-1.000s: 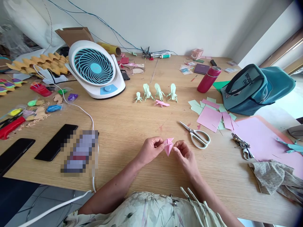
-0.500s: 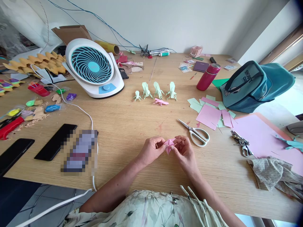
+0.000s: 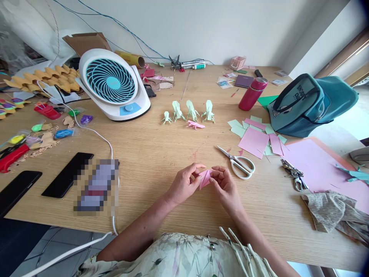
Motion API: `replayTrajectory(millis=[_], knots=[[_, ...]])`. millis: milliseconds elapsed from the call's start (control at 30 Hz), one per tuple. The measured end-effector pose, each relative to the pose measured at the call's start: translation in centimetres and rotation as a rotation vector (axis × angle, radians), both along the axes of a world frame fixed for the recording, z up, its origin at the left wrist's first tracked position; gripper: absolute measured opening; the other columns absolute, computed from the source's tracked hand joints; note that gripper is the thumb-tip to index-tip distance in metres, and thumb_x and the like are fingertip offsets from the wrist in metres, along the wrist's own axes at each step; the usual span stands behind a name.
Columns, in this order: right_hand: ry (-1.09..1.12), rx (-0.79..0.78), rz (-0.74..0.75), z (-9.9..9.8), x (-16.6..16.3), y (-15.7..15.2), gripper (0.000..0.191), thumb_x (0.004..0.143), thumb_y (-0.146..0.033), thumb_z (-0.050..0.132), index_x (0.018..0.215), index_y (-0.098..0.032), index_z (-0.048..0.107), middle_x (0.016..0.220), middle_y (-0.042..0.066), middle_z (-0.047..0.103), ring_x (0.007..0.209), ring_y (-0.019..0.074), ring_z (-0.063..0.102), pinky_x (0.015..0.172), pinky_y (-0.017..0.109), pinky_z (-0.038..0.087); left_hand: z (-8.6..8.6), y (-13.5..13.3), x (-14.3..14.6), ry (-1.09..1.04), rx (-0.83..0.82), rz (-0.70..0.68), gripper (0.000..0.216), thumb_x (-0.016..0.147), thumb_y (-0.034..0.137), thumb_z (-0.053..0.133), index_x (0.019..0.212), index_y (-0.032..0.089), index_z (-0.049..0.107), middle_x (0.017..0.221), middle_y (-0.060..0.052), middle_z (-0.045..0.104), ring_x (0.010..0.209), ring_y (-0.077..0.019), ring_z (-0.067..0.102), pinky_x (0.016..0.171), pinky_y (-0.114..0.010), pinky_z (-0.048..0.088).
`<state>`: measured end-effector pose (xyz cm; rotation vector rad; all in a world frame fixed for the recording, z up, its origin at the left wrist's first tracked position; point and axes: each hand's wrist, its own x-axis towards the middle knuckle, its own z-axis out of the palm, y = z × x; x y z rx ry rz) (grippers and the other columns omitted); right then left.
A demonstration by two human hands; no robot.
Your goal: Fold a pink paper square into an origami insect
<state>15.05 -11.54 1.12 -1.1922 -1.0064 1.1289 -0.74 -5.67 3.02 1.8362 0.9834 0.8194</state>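
Observation:
A small folded piece of pink origami paper (image 3: 204,179) is held between my two hands near the front of the wooden table. My left hand (image 3: 186,182) pinches its left side with thumb and fingers. On the other side, the thumb and fingertips of my right hand (image 3: 225,186) close on the right edge. White-handled scissors (image 3: 239,163) lie just right of my right hand, blades pointing up and left. Farther back stand several pale green folded paper insects (image 3: 192,110), with a pink paper insect (image 3: 195,124) lying before them.
Pink and green paper pieces (image 3: 253,141) lie to the right, by a teal bag (image 3: 305,105) and a red flask (image 3: 253,94). Keys (image 3: 294,175) and a grey cloth (image 3: 328,209) are nearer. At left are a white fan (image 3: 127,111), phones (image 3: 67,175) and a white cable (image 3: 111,144).
The pink paper has been turned between my fingers; it now shows a flatter, diamond-like face with a slanted crease. My left fingers have lifted slightly, and both hands stay in about the same place.

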Motion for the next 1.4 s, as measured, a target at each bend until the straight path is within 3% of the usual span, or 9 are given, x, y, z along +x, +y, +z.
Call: replayTrajectory(millis=[167,400,900,1100,1167,1400], knots=[[0.016,0.019,-0.004,0.2,0.3,0.1,0.033,0.087,-0.045,0.069,0.108,-0.025,0.053,0.095,0.006,0.069,0.087,0.0205,0.067,0.080,0.037,0.055,-0.3,0.2,0.0,-0.021,-0.001,-0.032,0.034,0.083,0.006,0.055,0.112,0.020,0.066,0.105,-0.005,0.070,0.083,-0.0130,0.064,0.064,-0.018,0.050],[-0.010,0.071,-0.023,-0.2,0.1,-0.1,0.025,0.090,-0.037,0.065,0.110,-0.025,0.055,0.097,0.005,0.067,0.088,0.0191,0.066,0.080,0.035,0.055,-1.1,0.6,-0.1,-0.068,-0.061,-0.125,0.059,0.077,-0.002,0.050,0.130,0.022,0.060,0.126,-0.007,0.065,0.096,-0.0140,0.065,0.069,-0.017,0.051],[-0.092,0.130,0.034,-0.8,0.1,-0.3,0.022,0.096,-0.025,0.058,0.117,-0.026,0.056,0.102,0.004,0.065,0.091,0.0164,0.064,0.079,0.031,0.054,-1.6,0.4,-0.2,-0.040,0.022,-0.221,0.053,0.090,0.006,0.054,0.138,0.028,0.054,0.120,-0.007,0.061,0.107,-0.0166,0.061,0.093,-0.027,0.051],[-0.063,0.112,0.079,-0.5,0.0,-0.4,0.021,0.096,-0.025,0.057,0.117,-0.026,0.055,0.099,0.004,0.065,0.085,0.0164,0.065,0.070,0.029,0.053,-1.3,0.5,-0.4,-0.036,0.133,-0.231,0.057,0.089,0.004,0.056,0.139,0.031,0.052,0.134,-0.008,0.052,0.126,-0.0204,0.053,0.104,-0.032,0.048],[-0.066,0.114,0.097,-0.6,0.1,-0.4,0.019,0.096,-0.025,0.057,0.115,-0.025,0.055,0.099,0.003,0.065,0.084,0.0165,0.065,0.071,0.029,0.053,-1.4,0.6,-0.4,-0.044,0.167,-0.234,0.054,0.090,0.005,0.056,0.137,0.030,0.054,0.130,-0.007,0.056,0.122,-0.0194,0.056,0.101,-0.032,0.048],[-0.165,0.125,0.125,-1.0,0.3,-0.5,0.007,0.097,-0.023,0.053,0.103,-0.024,0.055,0.089,0.001,0.059,0.074,0.0142,0.060,0.064,0.027,0.051,-1.6,0.8,-0.4,-0.084,0.078,-0.157,0.038,0.083,0.003,0.061,0.116,0.021,0.069,0.101,-0.004,0.067,0.090,-0.0148,0.063,0.068,-0.019,0.048]])
